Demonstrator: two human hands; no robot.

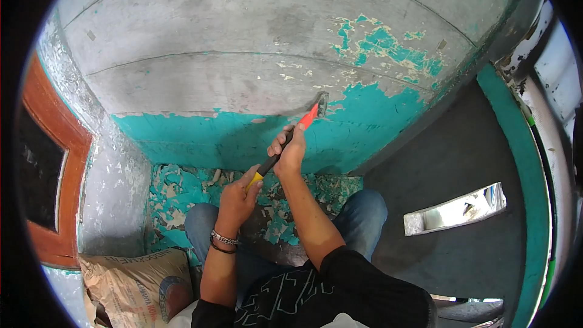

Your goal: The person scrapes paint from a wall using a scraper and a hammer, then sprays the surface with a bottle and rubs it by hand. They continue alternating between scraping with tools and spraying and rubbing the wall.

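Observation:
A long-handled paint scraper (308, 117) with a red neck, a black grip and a yellow end slants up toward the wall. Its grey metal head (323, 102) is at the wall, by the ragged edge of the turquoise paint (376, 115). My right hand (291, 151) is closed around the black grip below the red neck. Lower down, my left hand (238, 199) grips the yellow end of the same handle. Bare grey wall (206, 79) shows above the paint, with scattered turquoise patches (388, 45) at the upper right.
Peeled paint flakes (173, 191) cover the floor between the wall and my knees. A brown paper sack (130, 282) stands at lower left, below a wooden frame (76, 146). To the right is a dark panel (461, 146) with a rectangular opening (455, 209).

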